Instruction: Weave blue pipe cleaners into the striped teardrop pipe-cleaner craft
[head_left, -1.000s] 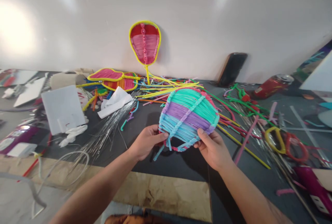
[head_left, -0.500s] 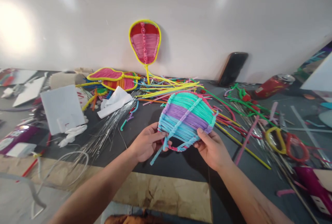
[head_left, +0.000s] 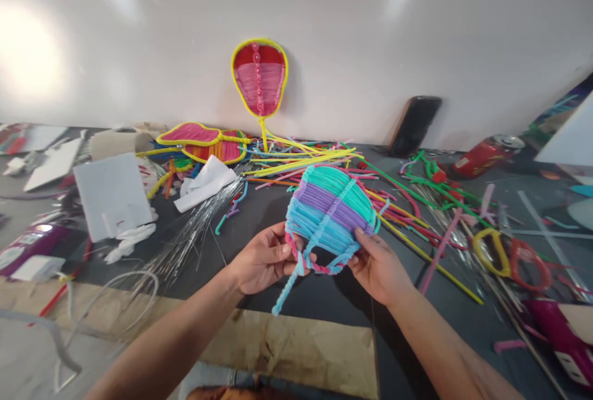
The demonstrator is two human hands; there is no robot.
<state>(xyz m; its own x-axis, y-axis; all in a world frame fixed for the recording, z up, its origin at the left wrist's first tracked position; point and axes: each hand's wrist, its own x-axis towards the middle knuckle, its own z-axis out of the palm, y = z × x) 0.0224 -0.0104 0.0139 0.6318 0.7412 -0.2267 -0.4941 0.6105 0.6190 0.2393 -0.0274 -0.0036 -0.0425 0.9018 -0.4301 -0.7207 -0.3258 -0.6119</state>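
A fan-shaped piece wound from fuzzy pipe cleaners [head_left: 330, 204] is held up over the dark table, banded in green, purple and light blue with some pink along its lower edge. A light blue twisted stem slants down from its lower left. My left hand [head_left: 269, 255] pinches the lower left edge near that stem, its fingertips partly behind the piece. On the lower right edge, my right hand [head_left: 376, 264] grips with the thumb in front and the fingers behind. Between the hands, a gap shows in the weave near the bottom edge.
A pink fan with a yellow rim [head_left: 259, 79] stands against the white wall. Loose pipe cleaners [head_left: 306, 159] lie behind my hands, silver wires [head_left: 194, 227] to the left. On the right are a phone [head_left: 414, 126], a red can [head_left: 486, 156] and scissors [head_left: 492, 252].
The banded piece has tilted and turned slightly in my hands, its stem swinging lower. More of the pink lower edge shows near my left hand.
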